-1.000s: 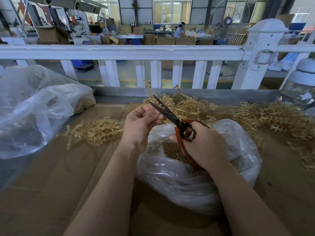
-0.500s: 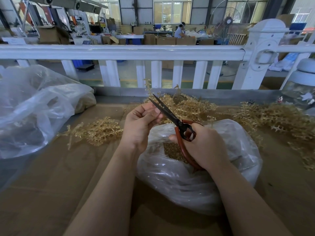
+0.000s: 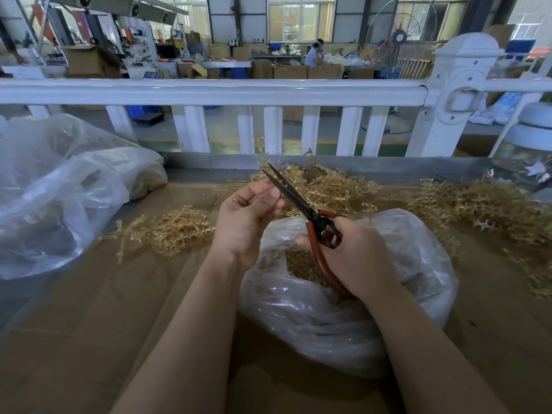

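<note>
Factory floor stretches across the background, with cartons, benches and a standing fan behind a white railing point(image 3: 239, 91) that runs along the far edge of the brown tabletop point(image 3: 89, 324). A large clear plastic bag point(image 3: 59, 189) slumps on the left part of the tabletop. A second, smaller clear bag point(image 3: 313, 324) sits in the middle, right under both hands, its mouth open on a mass of small gold pieces point(image 3: 301, 267).

Heaps of gold plastic sprue lie around it: one heap point(image 3: 173, 231) between the two bags, one point(image 3: 334, 186) near the railing behind the hands, and a wide one point(image 3: 478, 204) spread to the right. A glass jar with a white lid point(image 3: 531, 150) stands at the far right edge.

The scissors point(image 3: 298, 201) are held in the air above the middle bag's far rim. Their long axis runs on a diagonal. The red-brown handles sit low and to the right, near the person, and the dark blades point up, away and to the left, toward the railing. The two tips stand slightly parted.

The right hand point(image 3: 358, 258) has its grip curled through and around the handles. The left hand point(image 3: 245, 222) is raised just beside the blades, touching them about midway. Its grip is narrow, thumb tip close against the forefinger, and whether a piece sits between them is too small to tell.
</note>
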### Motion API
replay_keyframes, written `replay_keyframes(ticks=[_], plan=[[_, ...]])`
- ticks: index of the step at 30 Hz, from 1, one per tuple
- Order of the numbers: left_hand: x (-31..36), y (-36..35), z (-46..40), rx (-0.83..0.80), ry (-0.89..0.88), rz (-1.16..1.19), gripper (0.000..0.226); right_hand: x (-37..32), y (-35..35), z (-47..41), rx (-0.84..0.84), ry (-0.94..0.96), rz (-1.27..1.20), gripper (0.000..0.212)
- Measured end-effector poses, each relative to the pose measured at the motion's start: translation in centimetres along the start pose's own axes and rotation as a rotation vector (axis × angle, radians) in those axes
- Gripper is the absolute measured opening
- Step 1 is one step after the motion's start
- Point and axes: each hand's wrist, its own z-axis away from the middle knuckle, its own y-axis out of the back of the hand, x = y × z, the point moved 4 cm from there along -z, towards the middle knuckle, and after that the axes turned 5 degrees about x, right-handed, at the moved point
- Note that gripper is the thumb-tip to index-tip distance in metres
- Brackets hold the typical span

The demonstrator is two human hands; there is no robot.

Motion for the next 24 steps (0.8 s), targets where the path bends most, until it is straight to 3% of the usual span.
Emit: replay_keyframes(ticks=[3, 10, 24], plan=[[-0.10, -0.02, 0.07, -0.028, 0.010, 0.021, 0.013, 0.02, -0.13, 0.03, -0.014, 0.010, -0.010, 0.055], [-0.04, -0.05, 0.08, -0.044, -0.009, -0.018, 0.013, 0.11, 0.17, -0.15, 0.011, 0.026, 0.126, 0.066], [0.00, -0.14, 0.15, -0.047, -0.031, -0.054, 0.010, -0.13, 0.55, 0.02, 0.066, 0.043, 0.161, 0.060]])
